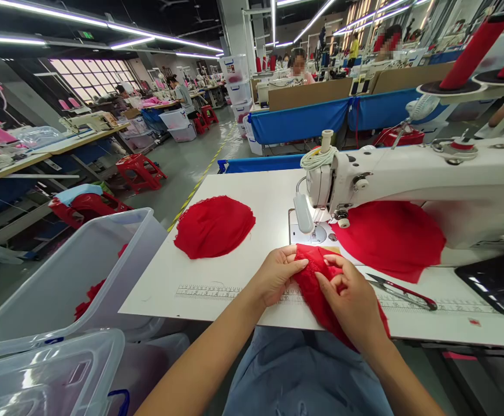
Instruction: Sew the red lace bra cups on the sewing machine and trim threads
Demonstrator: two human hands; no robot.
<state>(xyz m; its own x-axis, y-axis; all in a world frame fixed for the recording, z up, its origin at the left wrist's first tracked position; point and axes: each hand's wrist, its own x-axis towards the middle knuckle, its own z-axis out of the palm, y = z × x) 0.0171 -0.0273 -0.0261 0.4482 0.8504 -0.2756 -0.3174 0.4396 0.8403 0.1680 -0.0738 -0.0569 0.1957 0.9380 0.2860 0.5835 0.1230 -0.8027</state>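
Note:
Both hands grip one piece of red fabric [317, 289] at the table's front edge, and part of it hangs toward my lap. My left hand [278, 274] pinches its upper left edge between thumb and fingers. On the other side, my right hand [349, 294] is closed on the cloth with thumb and fingertips. Just beyond the hands is the needle area of a white sewing machine [391, 176]. A second red fabric piece [391, 237] lies under the machine arm, and another red piece [215, 226] rests flat on the left of the table.
Thread snips [403, 292] lie right of my right hand, near a black phone-like object [499, 280]. A ruler strip [208, 292] runs along the front. An open plastic bin [148, 231] with red cloth stands left. Red thread cones [473, 55] rise at right. People work farther back.

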